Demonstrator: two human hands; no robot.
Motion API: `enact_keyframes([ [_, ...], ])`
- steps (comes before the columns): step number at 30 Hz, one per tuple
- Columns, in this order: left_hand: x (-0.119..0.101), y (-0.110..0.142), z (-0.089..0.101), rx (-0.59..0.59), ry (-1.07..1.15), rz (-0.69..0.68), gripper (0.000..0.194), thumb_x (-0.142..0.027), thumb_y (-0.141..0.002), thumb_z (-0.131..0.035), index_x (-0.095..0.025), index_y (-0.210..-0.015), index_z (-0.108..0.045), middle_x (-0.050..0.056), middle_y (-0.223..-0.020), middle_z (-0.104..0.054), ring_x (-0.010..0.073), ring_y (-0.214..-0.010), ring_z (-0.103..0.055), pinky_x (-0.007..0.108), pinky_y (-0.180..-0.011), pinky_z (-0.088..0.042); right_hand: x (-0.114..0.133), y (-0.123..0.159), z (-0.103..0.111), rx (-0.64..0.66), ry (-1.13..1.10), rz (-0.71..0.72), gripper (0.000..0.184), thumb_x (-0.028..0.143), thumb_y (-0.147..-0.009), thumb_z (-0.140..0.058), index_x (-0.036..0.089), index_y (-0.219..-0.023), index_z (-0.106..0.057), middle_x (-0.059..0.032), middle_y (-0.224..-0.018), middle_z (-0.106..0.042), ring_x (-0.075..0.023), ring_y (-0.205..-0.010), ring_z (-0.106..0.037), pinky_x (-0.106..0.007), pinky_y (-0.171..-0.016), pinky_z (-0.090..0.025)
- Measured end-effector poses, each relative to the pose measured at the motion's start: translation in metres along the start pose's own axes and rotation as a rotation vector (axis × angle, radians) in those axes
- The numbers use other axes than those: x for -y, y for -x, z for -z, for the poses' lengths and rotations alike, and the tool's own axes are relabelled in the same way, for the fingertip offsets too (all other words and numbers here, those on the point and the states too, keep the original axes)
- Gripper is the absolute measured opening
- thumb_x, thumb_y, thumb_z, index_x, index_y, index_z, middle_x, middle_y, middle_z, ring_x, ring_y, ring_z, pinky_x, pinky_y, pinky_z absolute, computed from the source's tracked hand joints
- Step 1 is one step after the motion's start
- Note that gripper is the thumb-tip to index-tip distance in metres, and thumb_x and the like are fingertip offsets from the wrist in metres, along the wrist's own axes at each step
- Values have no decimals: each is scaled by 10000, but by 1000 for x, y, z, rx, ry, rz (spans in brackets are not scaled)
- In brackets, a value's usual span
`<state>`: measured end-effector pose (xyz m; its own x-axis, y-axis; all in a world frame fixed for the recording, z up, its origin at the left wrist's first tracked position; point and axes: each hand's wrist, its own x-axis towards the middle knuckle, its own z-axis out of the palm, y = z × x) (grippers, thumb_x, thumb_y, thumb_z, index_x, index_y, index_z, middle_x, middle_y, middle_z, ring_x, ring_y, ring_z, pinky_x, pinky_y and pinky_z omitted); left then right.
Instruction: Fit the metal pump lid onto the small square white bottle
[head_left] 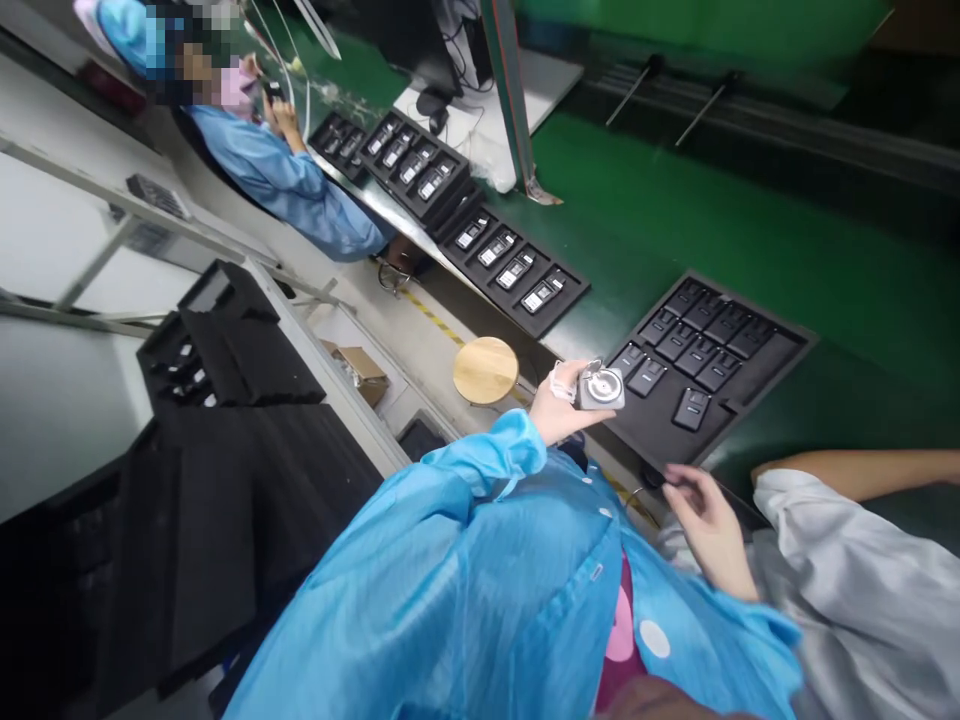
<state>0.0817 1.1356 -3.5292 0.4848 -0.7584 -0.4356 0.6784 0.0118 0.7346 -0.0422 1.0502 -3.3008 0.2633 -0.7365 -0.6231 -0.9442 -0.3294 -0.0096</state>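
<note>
My left hand (559,408), with white coverings on its fingers, is closed around a small grey boxy device (602,388). The device has a round white disc on the side that faces up, and a small loop-like part stands at its top edge. I hold it above the near edge of a black foam tray (780,350). Several small black devices (694,408) lie in that tray's slots. My right hand (705,525) is in front of the tray's near corner, fingers curved and apart, with nothing visible in it.
Black trays (551,322) with several devices line the green bench (622,240). A co-worker in blue (300,195) sits at the far left; a grey-sleeved person's arm (847,480) rests at the right. Also here are a wooden stool (485,370) and stacked black foam trays (247,480).
</note>
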Motion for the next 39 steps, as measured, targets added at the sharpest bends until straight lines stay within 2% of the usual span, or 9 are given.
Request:
enact_keyframes([
  [5,-8,3,7,220,-25,19,652,-347,-619,-884,-231,-1194,-599,61,-1103,-685,266,-1041,-664,439,-941,-539,39,-70,-23,173,-100,198,581,414,-855,-661,315,-1393,-464,-98,-1370,-461,-167,-865,-619,-330,-686,-550],
  [10,9,-17,29,332,-29,26,626,-277,-607,-871,-241,-1178,-617,49,-1114,-681,270,-1042,-654,416,-930,-529,70,-114,-51,209,-50,324,571,417,-804,-722,299,-1322,-515,-77,-1311,-528,-269,-1180,-556,-415,-939,-527],
  [18,72,-89,77,366,9,68,702,-310,-611,-868,-230,-1242,-573,88,-1192,-637,294,-1122,-611,466,-994,-495,86,-185,-119,74,-43,113,525,440,-737,-765,232,-1183,-582,-69,-1154,-581,-160,-754,-606,-323,-663,-549],
  [21,102,-111,105,292,67,124,823,-307,-619,-864,-255,-1353,-495,109,-1347,-556,279,-1213,-566,472,-1050,-463,84,-241,-147,-54,12,23,585,480,-707,-767,196,-1176,-562,-65,-1077,-587,-148,-698,-582,-326,-653,-537],
  [24,139,-117,140,142,112,261,722,-310,-728,-781,-259,-1378,-470,128,-1358,-549,251,-1195,-574,477,-1028,-466,77,-316,-167,-208,116,-59,630,489,-722,-746,159,-1216,-537,-77,-1087,-581,-135,-715,-560,-337,-739,-520],
  [28,187,-100,189,-80,150,466,586,-351,-750,-764,-229,-1283,-554,137,-1237,-621,240,-1098,-628,448,-944,-500,78,-431,-186,-326,240,-123,592,505,-871,-606,100,-1292,-507,-126,-1245,-523,-101,-824,-574,-344,-891,-490],
  [31,210,-79,224,-235,166,573,548,-394,-745,-765,-216,-1233,-588,131,-1202,-642,234,-1071,-639,427,-928,-504,85,-502,-200,-374,303,-146,470,454,-944,-555,141,-1294,-528,-111,-1306,-516,-169,-1042,-584,-400,-955,-491],
  [35,224,-55,253,-354,177,656,548,-452,-753,-748,-186,-1208,-599,138,-1167,-660,227,-1047,-644,409,-914,-514,86,-556,-225,-394,340,-185,472,404,-910,-626,171,-1308,-524,-118,-1381,-484,-244,-1194,-521,-478,-1012,-467],
  [39,229,-57,256,-320,183,677,549,-450,-744,-755,-169,-1194,-616,143,-1145,-671,215,-997,-658,398,-889,-521,78,-569,-245,-332,343,-225,468,366,-909,-634,146,-1306,-522,-122,-1378,-478,-230,-1169,-535,-480,-1019,-459],
])
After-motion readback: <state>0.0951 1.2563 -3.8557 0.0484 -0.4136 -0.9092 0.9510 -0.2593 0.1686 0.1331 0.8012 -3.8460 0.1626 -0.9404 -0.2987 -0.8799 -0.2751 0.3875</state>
